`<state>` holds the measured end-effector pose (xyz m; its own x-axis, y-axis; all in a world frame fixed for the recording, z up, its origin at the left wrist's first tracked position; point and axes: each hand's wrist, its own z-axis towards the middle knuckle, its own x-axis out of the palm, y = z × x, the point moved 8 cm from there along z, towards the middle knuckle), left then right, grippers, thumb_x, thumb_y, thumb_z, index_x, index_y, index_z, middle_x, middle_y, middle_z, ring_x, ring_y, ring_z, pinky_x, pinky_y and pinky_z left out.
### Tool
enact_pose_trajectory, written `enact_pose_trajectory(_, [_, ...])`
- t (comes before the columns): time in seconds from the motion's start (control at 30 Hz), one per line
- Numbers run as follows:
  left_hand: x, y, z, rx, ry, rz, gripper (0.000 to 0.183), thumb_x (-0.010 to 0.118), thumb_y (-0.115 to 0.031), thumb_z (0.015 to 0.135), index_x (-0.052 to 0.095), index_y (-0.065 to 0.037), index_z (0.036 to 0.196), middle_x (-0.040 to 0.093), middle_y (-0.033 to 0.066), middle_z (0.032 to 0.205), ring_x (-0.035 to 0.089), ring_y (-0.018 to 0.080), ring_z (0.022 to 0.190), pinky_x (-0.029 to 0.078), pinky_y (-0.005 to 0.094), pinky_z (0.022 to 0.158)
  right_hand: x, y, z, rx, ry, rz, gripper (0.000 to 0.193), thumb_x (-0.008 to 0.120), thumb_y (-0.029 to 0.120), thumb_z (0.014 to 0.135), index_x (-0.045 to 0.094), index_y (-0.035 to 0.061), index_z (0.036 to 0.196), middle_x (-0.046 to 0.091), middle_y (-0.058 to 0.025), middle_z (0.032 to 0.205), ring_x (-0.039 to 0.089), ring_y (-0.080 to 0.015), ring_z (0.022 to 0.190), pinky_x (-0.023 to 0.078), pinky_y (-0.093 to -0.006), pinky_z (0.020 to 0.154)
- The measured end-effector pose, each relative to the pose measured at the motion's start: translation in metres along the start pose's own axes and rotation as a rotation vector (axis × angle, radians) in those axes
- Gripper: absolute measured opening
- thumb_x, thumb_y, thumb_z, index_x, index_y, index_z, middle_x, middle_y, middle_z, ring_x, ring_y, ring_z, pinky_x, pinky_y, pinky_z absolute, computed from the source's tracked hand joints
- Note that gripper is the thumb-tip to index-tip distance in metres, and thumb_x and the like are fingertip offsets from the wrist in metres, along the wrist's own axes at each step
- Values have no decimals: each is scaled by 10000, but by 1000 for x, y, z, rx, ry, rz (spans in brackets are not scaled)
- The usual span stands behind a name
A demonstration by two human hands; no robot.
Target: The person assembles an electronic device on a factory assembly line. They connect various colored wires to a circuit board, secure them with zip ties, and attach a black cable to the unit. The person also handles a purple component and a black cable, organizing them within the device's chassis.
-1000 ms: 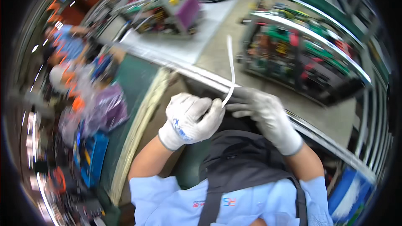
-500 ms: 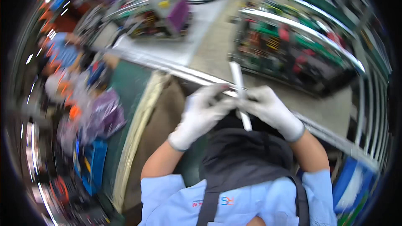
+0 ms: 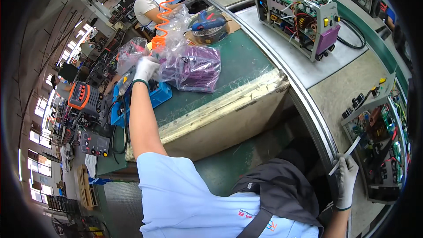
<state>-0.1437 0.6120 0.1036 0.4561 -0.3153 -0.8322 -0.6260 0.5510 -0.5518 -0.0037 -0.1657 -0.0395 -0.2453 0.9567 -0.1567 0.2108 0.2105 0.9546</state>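
Note:
My left hand, in a white glove, reaches out over the far end of a blue plastic tray on the green bench. Its fingers are blurred and partly hidden, so what they touch does not show. Just beyond it hang an orange coiled air hose and clear plastic bags. At the right, beside the metal rail, my gloved right hand pinches a narrow white strip. An open electronics chassis with boards and wires stands right next to that hand.
A purple panel in clear wrap lies beside the tray. Past it rests a blue power tool on a round reel. Another open chassis stands on the line behind the metal rail. A co-worker is at the far side.
My hands have parted: the left moved far left to the tray, while the right went right with the white strip. My view has swung left.

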Motion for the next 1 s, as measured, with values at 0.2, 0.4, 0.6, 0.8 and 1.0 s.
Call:
enact_pose_trajectory(0.2, [82, -45, 8, -5, 387, -351, 76, 609, -71, 802, 679, -91, 825, 599, 5, 679, 566, 138, 577, 447, 287, 510, -9, -7, -2, -30, -118, 8, 205, 575, 178, 951, 649, -5, 1006, 595, 24, 784, 520, -29, 678, 386, -172, 581])
enact_pose_trajectory(0.4, [105, -19, 38, 72, 236, -508, 129, 550, -58, 848, 666, -93, 892, 623, 19, 755, 592, 167, 679, 481, 311, 594, -12, -16, -4, 2, -126, 104, 227, 585, 196, 948, 646, -9, 1024, 607, 13, 838, 550, -41, 713, 404, -161, 608])
enact_pose_trajectory(0.6, [83, -7, 10, -49, 163, -1101, 127, 505, -47, 900, 628, -71, 882, 613, 18, 760, 575, 139, 654, 476, 259, 548, -14, -10, -9, 3, -126, 55, 221, 586, 176, 946, 640, -14, 1044, 617, -9, 857, 570, -57, 735, 412, -171, 625])
enact_pose_trajectory(0.8, [22, 51, -47, -86, -172, -1252, 77, 552, -103, 920, 588, -80, 855, 599, 39, 724, 569, 125, 585, 476, 227, 510, -12, -15, -8, -146, -71, 54, 225, 557, 145, 957, 626, -40, 1065, 625, -31, 892, 599, -103, 781, 468, -229, 702])
enact_pose_trajectory(1.0, [-1, 47, -126, 110, -462, -1543, 121, 661, -140, 879, 571, -85, 940, 652, 98, 839, 689, 283, 779, 576, 304, 569, -15, -16, -12, -165, -29, 83, 243, 530, 140, 973, 590, -49, 1112, 624, -70, 969, 603, -125, 847, 484, -253, 781])
